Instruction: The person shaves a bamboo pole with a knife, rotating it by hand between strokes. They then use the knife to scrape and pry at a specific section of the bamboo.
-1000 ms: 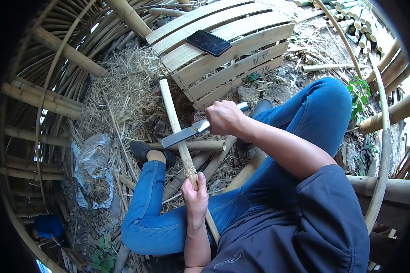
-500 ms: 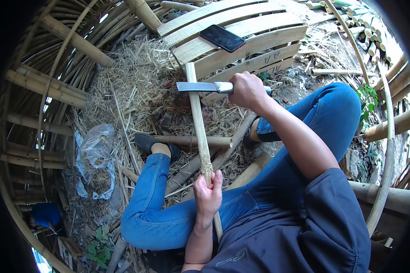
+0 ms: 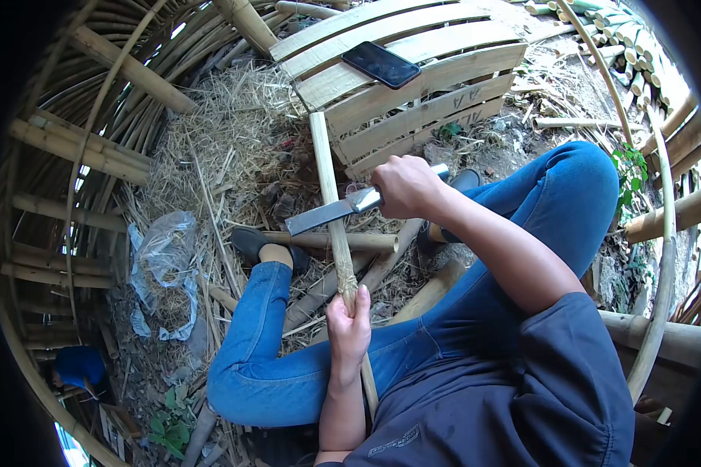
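Observation:
My left hand (image 3: 349,328) is wrapped round the lower part of a pale wooden stick (image 3: 326,171), thumb pointing up along it. The stick runs from beside my body up towards the crate, and shavings or rough fibres show just above my fingers. In my right hand (image 3: 409,187) is the handle of a square-ended knife (image 3: 317,217). Its broad blade lies across the stick around mid-length, tip pointing left and slightly down. Whether the edge bites into the wood cannot be seen.
A slatted wooden crate (image 3: 436,74) stands ahead with a phone (image 3: 381,64) on top. Bamboo pieces (image 3: 331,242) lie between my feet among straw. A plastic bag (image 3: 166,257) is at the left. Bamboo walls surround me, and cut bamboo (image 3: 631,54) is piled at far right.
My right hand has drawn the knife down along the stick towards my left hand, and the blade has tilted. The stick's far end has shifted slightly left; my left hand still grips it.

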`<act>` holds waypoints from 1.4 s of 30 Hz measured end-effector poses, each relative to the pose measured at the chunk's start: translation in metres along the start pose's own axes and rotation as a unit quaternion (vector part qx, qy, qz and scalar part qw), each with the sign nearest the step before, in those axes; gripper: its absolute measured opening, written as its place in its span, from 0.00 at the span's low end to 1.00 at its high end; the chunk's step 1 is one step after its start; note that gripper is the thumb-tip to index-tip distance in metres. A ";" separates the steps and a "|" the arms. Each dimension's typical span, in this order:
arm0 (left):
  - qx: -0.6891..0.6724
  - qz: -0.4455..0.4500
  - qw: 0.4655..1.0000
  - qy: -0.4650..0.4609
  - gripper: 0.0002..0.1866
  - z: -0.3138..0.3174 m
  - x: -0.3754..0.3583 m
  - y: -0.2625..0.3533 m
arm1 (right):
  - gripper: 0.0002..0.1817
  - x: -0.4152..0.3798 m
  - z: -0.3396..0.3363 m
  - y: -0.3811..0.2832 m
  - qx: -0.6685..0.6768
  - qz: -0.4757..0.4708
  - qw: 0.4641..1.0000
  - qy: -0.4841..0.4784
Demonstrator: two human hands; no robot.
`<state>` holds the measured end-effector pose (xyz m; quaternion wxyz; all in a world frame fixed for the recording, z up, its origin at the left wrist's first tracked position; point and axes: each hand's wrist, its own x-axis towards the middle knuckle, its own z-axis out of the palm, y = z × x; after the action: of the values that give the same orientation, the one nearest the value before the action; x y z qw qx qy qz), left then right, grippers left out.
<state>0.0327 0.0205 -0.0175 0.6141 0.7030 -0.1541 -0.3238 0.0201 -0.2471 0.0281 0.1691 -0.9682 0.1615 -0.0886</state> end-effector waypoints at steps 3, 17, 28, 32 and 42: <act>0.048 0.042 0.998 -0.003 0.17 0.001 0.001 -0.010 | 0.08 0.001 0.003 0.005 0.023 0.038 0.998 0.040; 0.181 0.106 0.978 0.022 0.19 0.009 -0.011 -0.006 | 0.10 0.016 0.008 0.028 0.051 0.139 0.981 0.124; 0.069 0.034 0.997 0.001 0.18 0.008 -0.004 0.002 | 0.09 0.018 -0.008 0.037 0.085 0.147 0.973 0.157; 0.014 0.020 1.000 0.001 0.14 -0.010 0.007 -0.015 | 0.09 0.009 -0.011 0.024 0.077 0.065 0.988 0.114; 0.063 0.051 0.997 -0.005 0.14 -0.007 0.006 -0.020 | 0.07 0.003 0.015 0.011 0.018 0.021 0.999 0.024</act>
<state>0.0378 0.0266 -0.0383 0.5834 0.7302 -0.2131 -0.2847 0.0235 -0.2534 0.0112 0.1841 -0.9592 0.1838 -0.1109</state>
